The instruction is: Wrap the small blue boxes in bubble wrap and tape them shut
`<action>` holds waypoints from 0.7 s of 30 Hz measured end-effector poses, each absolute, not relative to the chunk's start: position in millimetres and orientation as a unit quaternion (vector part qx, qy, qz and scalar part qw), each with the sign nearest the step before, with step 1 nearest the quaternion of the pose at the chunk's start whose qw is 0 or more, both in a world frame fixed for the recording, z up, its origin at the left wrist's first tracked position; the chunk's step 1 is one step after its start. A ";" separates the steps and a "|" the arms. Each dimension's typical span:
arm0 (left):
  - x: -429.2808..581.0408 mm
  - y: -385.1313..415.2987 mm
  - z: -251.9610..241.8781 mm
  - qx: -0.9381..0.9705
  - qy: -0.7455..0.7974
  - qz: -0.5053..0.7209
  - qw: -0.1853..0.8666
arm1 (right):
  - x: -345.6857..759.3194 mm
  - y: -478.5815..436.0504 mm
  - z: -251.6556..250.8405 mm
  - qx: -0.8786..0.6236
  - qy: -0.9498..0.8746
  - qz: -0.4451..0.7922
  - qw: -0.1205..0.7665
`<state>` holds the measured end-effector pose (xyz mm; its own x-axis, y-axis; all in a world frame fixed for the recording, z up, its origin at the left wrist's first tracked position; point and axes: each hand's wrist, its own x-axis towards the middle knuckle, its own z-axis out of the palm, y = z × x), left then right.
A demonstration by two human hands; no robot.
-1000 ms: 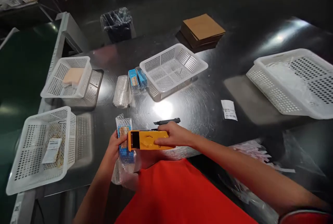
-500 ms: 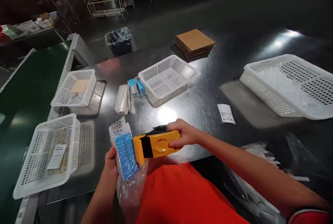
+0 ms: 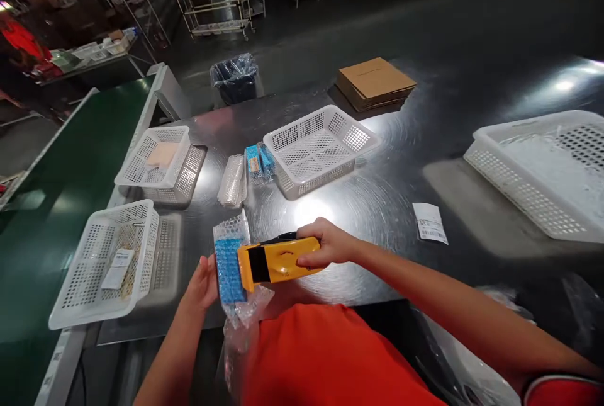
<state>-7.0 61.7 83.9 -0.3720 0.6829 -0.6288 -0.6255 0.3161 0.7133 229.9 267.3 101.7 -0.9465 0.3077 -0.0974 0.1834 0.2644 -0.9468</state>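
A blue box in clear bubble wrap (image 3: 229, 274) stands tilted at the table's near edge, loose wrap trailing below it. My left hand (image 3: 204, 283) is at its left side, thumb up along the edge and other fingers partly hidden behind it. My right hand (image 3: 325, 243) is closed round the back of a yellow and black tape dispenser (image 3: 283, 260). The dispenser's front end presses on the right side of the wrapped box. Beyond them lie a roll of bubble wrap (image 3: 232, 180) and small blue boxes in bubble wrap (image 3: 255, 163).
A white basket (image 3: 325, 170) stands mid-table, with two more at left, upper (image 3: 177, 170) and lower (image 3: 146, 267). A large basket (image 3: 514, 192) of clear plastic is at right. Also there: a label slip (image 3: 430, 223), brown cardboard stack (image 3: 375, 82), bin (image 3: 236, 82), green conveyor (image 3: 89, 154).
The view has shifted left, so the table's things appear further right. The wrapped box stands more upright, and the dispenser has come further across it. My left hand's grip looks looser.
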 end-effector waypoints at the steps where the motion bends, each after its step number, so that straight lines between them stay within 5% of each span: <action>1: -5.3 62.0 85.5 0.032 0.582 0.581 0.567 | 227.6 266.1 101.8 -0.152 -0.796 0.584 0.049; 21: 7.1 59.7 99.3 -0.002 0.694 0.575 0.434 | 240.0 287.3 116.4 -0.171 -0.859 0.483 -0.017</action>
